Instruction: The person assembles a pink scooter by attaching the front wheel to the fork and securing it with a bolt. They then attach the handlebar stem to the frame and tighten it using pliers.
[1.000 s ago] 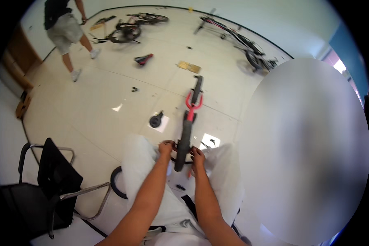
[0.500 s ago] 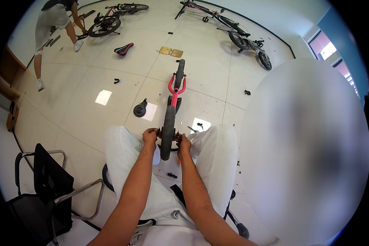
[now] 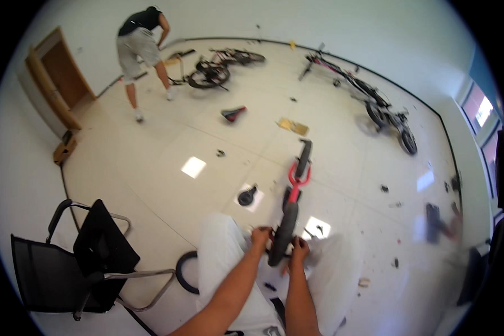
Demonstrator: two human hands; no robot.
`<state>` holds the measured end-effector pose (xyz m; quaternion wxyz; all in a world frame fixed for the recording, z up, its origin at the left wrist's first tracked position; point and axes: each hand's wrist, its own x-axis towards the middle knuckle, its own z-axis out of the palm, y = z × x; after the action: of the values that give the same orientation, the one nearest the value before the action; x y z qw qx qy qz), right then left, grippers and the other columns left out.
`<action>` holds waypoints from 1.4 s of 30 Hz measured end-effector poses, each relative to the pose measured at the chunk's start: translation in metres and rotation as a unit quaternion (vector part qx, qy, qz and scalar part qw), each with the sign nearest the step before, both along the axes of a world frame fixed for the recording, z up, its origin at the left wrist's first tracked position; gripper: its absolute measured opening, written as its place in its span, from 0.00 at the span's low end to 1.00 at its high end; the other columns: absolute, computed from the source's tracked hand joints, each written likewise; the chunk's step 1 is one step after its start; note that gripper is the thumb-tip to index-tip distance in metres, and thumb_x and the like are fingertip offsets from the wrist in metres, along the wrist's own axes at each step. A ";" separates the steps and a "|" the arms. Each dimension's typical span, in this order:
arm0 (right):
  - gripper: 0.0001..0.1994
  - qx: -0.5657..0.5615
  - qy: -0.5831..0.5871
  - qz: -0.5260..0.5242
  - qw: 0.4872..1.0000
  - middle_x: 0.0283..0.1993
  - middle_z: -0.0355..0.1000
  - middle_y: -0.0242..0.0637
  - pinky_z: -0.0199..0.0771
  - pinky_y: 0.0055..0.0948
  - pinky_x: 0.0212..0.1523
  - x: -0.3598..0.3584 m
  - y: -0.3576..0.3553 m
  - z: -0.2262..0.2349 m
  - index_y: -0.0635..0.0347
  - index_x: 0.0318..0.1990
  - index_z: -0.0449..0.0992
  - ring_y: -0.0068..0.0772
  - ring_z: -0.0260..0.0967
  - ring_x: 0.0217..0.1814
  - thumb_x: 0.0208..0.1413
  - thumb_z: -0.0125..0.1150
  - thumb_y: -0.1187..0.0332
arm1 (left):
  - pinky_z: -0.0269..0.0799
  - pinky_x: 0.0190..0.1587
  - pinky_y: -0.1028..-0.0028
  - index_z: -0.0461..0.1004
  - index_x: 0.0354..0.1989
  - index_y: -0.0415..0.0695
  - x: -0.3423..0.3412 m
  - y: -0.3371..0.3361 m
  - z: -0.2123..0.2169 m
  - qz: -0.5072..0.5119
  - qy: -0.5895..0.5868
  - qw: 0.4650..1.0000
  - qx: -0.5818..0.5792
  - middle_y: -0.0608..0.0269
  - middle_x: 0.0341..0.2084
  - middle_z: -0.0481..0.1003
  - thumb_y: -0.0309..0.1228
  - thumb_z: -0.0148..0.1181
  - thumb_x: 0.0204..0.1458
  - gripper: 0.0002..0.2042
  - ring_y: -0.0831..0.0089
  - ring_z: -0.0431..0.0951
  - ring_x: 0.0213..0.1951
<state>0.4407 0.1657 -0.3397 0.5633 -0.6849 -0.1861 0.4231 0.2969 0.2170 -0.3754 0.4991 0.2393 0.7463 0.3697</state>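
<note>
Seated person in white trousers, left hand [image 3: 260,236] and right hand [image 3: 298,248] gripping black bike wheel [image 3: 283,233] on either side; red fork [image 3: 298,178] beyond. Black mesh chair [image 3: 67,266] at left. Another person [image 3: 141,47] far off beside dismantled bicycle [image 3: 215,67].

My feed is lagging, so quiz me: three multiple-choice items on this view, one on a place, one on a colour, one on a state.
1. Where is the black chair?
A. person's left
B. person's right
C. by the far wall

2. What colour is the fork past the wheel?
A. blue
B. red
C. green

3. How is the wheel held?
A. left hand only
B. a hand on each side
C. lying untouched

Answers: 1 A, it stands low on the left. 2 B, red prongs show above the tyre. 3 B, left hand and right hand flank it.
</note>
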 end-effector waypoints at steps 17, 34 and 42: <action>0.13 -0.008 -0.247 0.009 0.969 0.28 0.76 0.42 0.73 0.33 0.35 0.011 -0.008 -0.022 0.69 0.31 0.76 0.36 0.73 0.29 0.42 0.68 0.67 | 0.71 0.21 0.71 0.81 0.32 0.48 0.018 -0.002 -0.010 -0.042 -0.033 0.998 0.030 0.61 0.21 0.78 0.40 0.63 0.45 0.11 0.70 0.75 0.16; 0.12 -0.040 -0.300 0.003 0.953 0.30 0.77 0.44 0.72 0.33 0.35 0.018 -0.011 -0.002 0.72 0.33 0.78 0.34 0.72 0.28 0.42 0.68 0.71 | 0.73 0.41 0.69 0.81 0.31 0.49 0.028 0.000 0.008 -0.091 0.054 0.994 0.018 0.58 0.28 0.79 0.43 0.63 0.43 0.12 0.64 0.79 0.34; 0.13 -0.023 -0.286 0.078 0.955 0.31 0.77 0.46 0.73 0.33 0.35 0.015 -0.011 -0.008 0.73 0.35 0.77 0.36 0.73 0.30 0.47 0.64 0.69 | 0.72 0.43 0.69 0.81 0.31 0.51 0.028 0.003 -0.005 -0.082 0.072 0.994 0.012 0.58 0.29 0.79 0.43 0.62 0.43 0.12 0.64 0.79 0.36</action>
<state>0.4558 0.1547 -0.3474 0.4355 -0.7736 -0.3824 0.2560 0.3249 0.2202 -0.3808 0.4694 0.3320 0.7537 0.3184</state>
